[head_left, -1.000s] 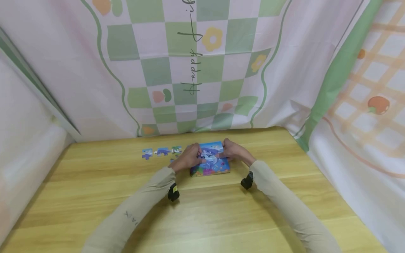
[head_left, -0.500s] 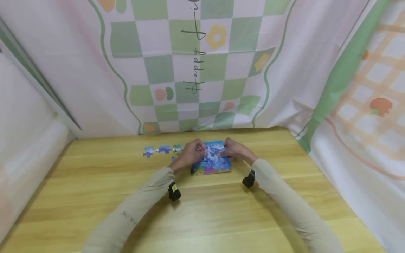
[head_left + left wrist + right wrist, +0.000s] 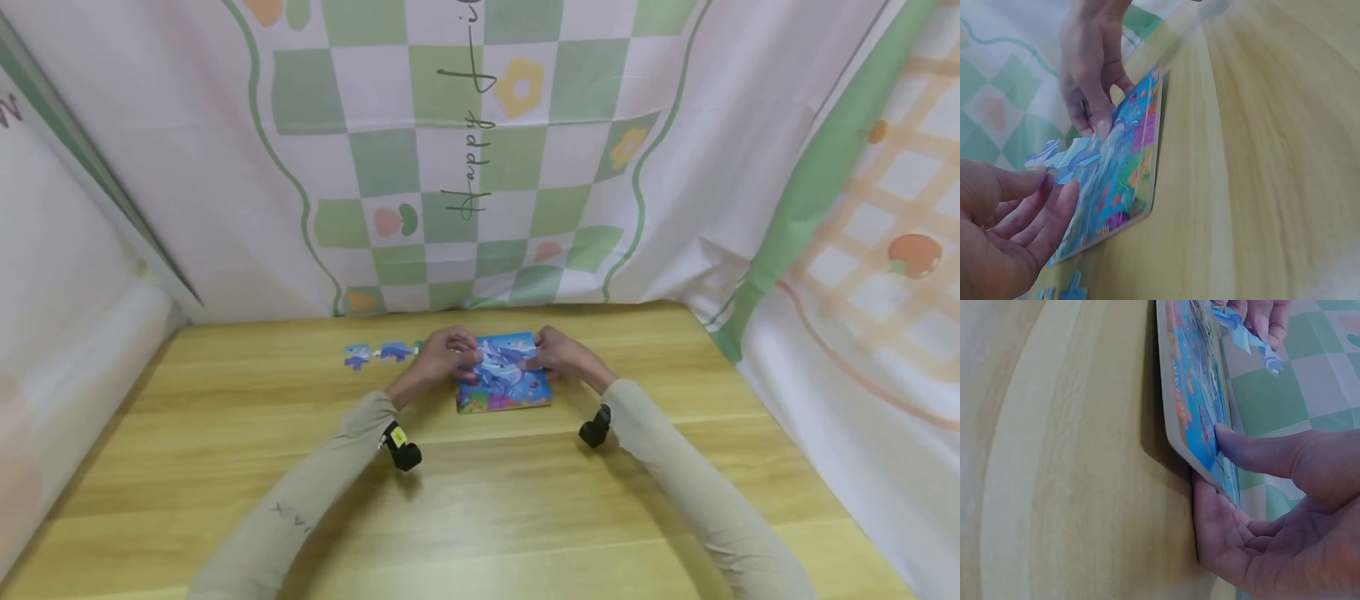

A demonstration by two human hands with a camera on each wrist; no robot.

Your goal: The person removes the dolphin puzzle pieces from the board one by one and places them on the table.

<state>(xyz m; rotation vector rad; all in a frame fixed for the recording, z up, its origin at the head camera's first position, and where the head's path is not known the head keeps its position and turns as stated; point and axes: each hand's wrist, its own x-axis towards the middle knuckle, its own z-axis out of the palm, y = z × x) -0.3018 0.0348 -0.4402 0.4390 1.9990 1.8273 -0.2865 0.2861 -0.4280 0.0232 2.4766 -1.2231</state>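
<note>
A blue sea-picture puzzle board (image 3: 504, 396) with dolphins and coral colours lies between the hands, tilted up off the table in the wrist views. My right hand (image 3: 562, 353) grips its right edge; in the right wrist view the thumb (image 3: 1266, 450) presses on the picture and the fingers are under the board. With thumb and fingertips, my left hand (image 3: 442, 358) pinches a blue-and-white jigsaw piece (image 3: 1072, 157) at the board's far left part. In the right wrist view that piece (image 3: 1244, 339) juts out past the board's edge.
Left of the board lie loose jigsaw pieces (image 3: 357, 356) in a row, one partly hidden behind my left hand. Another blue piece (image 3: 1074, 289) shows near the board in the left wrist view. A patterned curtain (image 3: 450, 167) hangs at the table's (image 3: 480, 500) back edge.
My left hand has drawn slightly left and back over the board, uncovering more of the picture. My right hand keeps its grip on the right edge. The head view has shifted a little.
</note>
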